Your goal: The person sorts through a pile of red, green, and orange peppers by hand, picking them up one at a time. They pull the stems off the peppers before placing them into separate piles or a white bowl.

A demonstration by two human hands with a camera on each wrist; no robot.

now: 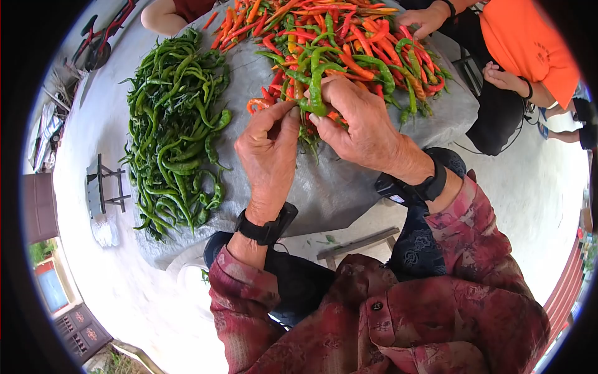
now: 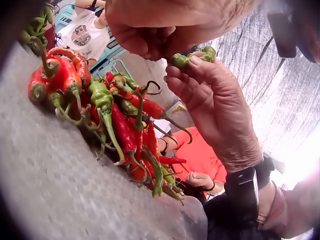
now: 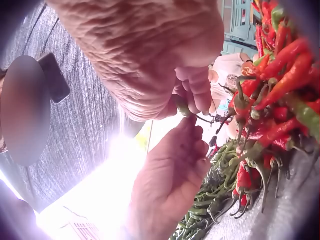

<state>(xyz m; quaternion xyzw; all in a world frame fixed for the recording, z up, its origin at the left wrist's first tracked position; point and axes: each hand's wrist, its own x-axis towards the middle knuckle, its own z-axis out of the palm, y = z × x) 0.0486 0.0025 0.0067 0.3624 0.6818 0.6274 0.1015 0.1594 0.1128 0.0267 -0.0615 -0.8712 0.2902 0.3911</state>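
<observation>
Over the near edge of the pile, both hands meet at one curved green chili pepper [image 1: 316, 93]. My right hand [image 1: 364, 124] grips the pepper's body between thumb and fingers. At its stem end, my left hand [image 1: 268, 149] pinches the stem with thumb and forefinger. From the right wrist side, the pepper's green end [image 3: 182, 106] and thin dark stem [image 3: 204, 119] show between the hands. The left wrist view has the pepper [image 2: 181, 61] partly hidden by fingers. Just beyond lies a heap of red and green chili peppers [image 1: 367, 47].
A separate pile of green chili peppers [image 1: 177, 143] lies left on the grey sheet [image 1: 243, 187] covering the table. Another person's hand [image 1: 427, 22] reaches the red heap's far right side; a person in an orange top [image 1: 529, 43] sits there. A wooden stool [image 1: 358, 244] stands below.
</observation>
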